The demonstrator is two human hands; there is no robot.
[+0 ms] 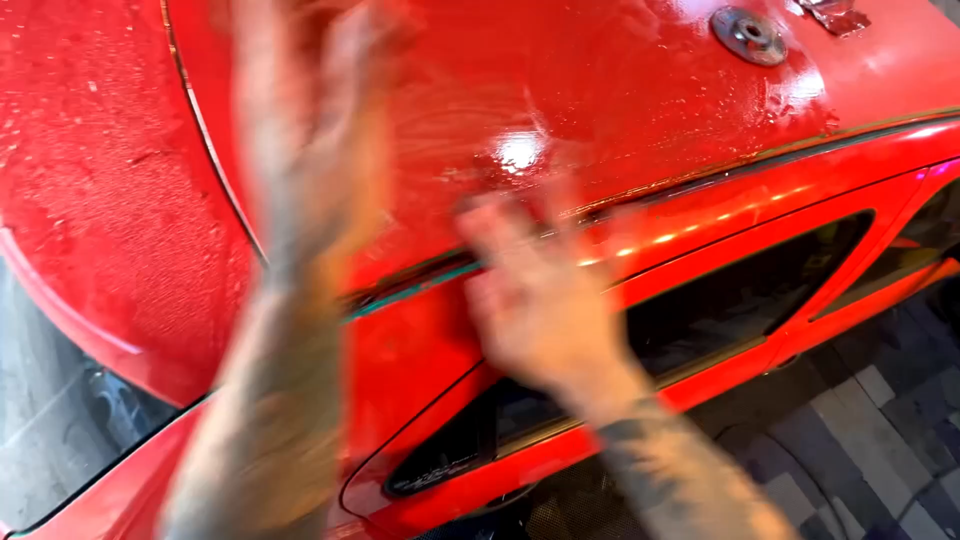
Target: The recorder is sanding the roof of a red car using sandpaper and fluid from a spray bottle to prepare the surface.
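Overhead, in the head view, I looked down on a red car roof (620, 90), wet and beaded with water, filling the upper half of the frame. My left hand (310, 120) was raised in the upper left of centre, badly blurred; it seemed open with the fingers stretched upward and close together, though I could not tell whether the palm touched the paint or hovered just above it. My right hand (535, 290) sat at the centre of the frame, also blurred, fingers spread a little and laid flat near the edge where the roof met the dark trim strip (700, 175). Both hands held nothing. I judged the flat, open posture suited pressing or smoothing over a slick surface, since a bright wet sheen (520, 150) lay just above the right fingertips.

Around them, a round metal antenna base (748, 35) stood in the upper right, well apart from either hand. A panel seam (215, 160) ran down at the left, passing behind my left forearm. Below the roof edge, the dark side windows (740, 300) stretched toward the right, and a grey tiled floor (880, 420) showed in the lower right corner. My own left forearm blocked much of the lower left of the car body.
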